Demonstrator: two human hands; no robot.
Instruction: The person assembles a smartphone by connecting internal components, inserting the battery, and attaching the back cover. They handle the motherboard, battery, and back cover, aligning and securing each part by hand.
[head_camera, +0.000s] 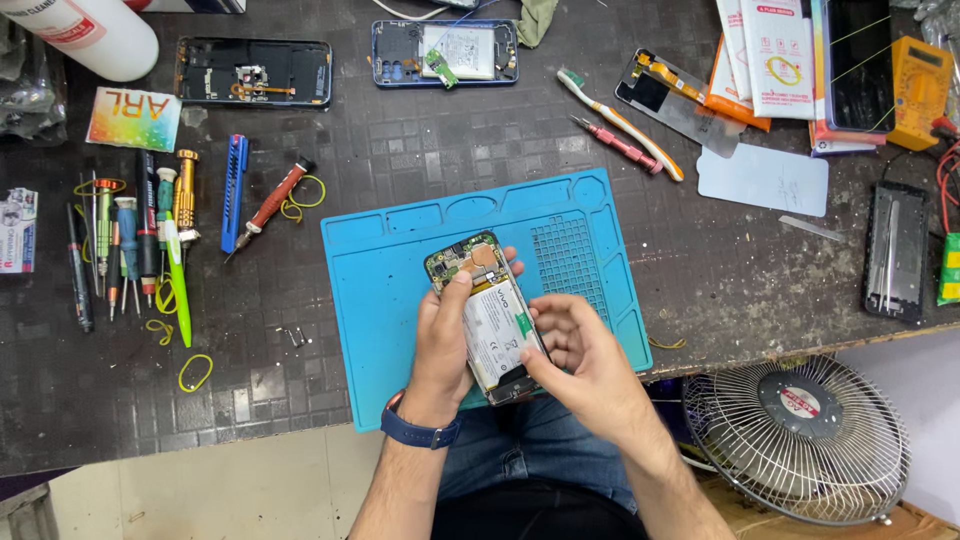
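A dark tiled bench (720, 260) is seen from above. A row of screwdrivers (130, 235) is laid out at its left side, with a blue utility knife (233, 190) and a red-handled screwdriver (272, 205) just beside them, and yellow rubber bands (195, 372) are scattered near them. Two opened phone housings are placed at the far edge: a black one (253, 72) and a blue one (445, 52). A toothbrush (620, 122) is laid to the right of these, next to a small red screwdriver (615, 143). A yellow multimeter (920, 90) is set at the far right corner. A wire-guarded fan (797, 438) is seen below the bench edge.
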